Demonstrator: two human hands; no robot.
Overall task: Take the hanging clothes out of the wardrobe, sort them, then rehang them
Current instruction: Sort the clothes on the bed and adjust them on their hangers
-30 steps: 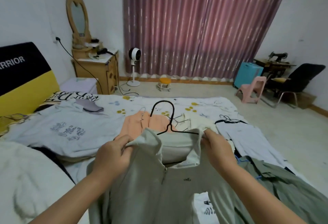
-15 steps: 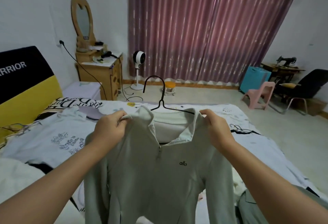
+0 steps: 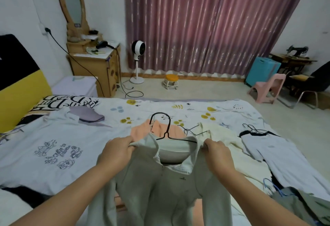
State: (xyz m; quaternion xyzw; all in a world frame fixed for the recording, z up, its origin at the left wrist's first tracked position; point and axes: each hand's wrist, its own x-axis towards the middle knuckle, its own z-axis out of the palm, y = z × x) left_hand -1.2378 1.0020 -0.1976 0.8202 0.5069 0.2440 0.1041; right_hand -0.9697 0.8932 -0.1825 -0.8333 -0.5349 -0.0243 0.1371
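Left hand (image 3: 117,151) and right hand (image 3: 217,154) each pinch a shoulder of the grey jacket (image 3: 160,186) on a black hanger (image 3: 167,132), over the bed (image 3: 89,132).

A small dark logo (image 3: 182,178) sits on the chest of the pale grey zip-neck sweatshirt (image 3: 160,190), below the fingers (image 3: 208,144) of the right hand, too blurred to read. Far to the left of the fingers of the left hand (image 3: 116,151), a black-and-white pillow (image 3: 59,103) carries large ornate letters seen upside down, roughly "DeaR". The cartoon print with lettering (image 3: 59,154) on the pale blue T-shirt (image 3: 53,145) left of those fingers cannot be read.
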